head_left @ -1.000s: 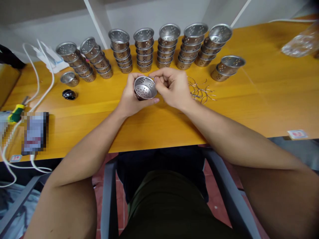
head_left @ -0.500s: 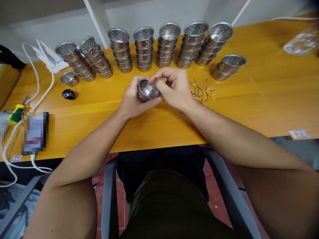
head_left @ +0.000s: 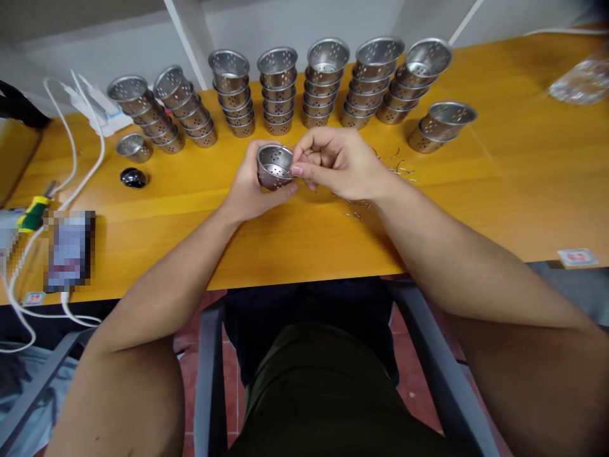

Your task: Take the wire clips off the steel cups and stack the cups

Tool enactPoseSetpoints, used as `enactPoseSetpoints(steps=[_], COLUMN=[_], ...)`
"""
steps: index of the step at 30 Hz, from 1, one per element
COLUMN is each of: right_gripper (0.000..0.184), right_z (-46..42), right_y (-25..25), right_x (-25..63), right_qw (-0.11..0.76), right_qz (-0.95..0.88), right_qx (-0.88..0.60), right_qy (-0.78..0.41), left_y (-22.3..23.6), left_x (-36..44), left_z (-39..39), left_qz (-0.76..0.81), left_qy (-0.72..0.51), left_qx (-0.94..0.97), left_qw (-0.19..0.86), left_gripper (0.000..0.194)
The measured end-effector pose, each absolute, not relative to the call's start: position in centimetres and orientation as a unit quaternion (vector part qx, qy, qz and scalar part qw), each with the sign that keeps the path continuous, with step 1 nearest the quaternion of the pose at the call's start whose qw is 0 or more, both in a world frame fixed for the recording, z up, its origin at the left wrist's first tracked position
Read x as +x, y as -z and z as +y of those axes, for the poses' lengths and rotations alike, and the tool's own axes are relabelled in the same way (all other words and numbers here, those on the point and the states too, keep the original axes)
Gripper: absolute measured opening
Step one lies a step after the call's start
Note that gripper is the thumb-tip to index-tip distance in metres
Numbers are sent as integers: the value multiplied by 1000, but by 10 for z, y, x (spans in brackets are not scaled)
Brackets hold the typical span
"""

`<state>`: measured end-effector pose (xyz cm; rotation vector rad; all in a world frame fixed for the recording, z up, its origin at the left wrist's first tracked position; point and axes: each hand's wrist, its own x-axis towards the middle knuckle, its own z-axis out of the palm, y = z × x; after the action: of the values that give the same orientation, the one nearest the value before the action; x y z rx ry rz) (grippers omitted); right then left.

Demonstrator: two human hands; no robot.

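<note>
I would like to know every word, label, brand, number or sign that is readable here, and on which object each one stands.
No text can be read with certainty.
Left sticker on the table edge: marks, too small and blurred to read.
Right sticker on the table edge: reddish marks, also too blurred.
Phone: screen pixelated, unreadable.
Metal cup in the left hand: no writing visible.

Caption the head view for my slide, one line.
Left hand holds a metal cup with holes, right hand at its rim, stacked cups behind.
</note>
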<state>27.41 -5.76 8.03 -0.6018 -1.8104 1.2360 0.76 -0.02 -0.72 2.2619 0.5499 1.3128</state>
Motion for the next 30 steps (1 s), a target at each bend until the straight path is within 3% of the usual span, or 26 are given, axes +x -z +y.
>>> enactPoseSetpoints(steps=[8, 14, 20, 26, 30], right_gripper=[62, 60, 57, 43, 27], right_z=[-55, -57, -57, -54, -54], right_y=[-76, -76, -76, -77, -79], right_x=[272, 271, 273, 278, 281], right_qw=[427, 421, 420, 472, 479], right_qz=[-726, -729, -730, -730, -749], right_qx=[-225, -231, -229, -260, -302], right_qy=[-490, -488, -488, -420, -344], left_y=[1, 5, 2, 10, 9], left_x=[6, 6, 5, 4, 4], left_z=[-11, -6, -11, 6, 4], left_qz=[234, 187, 242, 190, 235], left_qy=[-483, -501, -484, -513, -511], left_qx=[811, 815, 805, 805, 792], left_qw=[233, 222, 243, 231, 238], left_gripper=[100, 86, 99, 97, 99])
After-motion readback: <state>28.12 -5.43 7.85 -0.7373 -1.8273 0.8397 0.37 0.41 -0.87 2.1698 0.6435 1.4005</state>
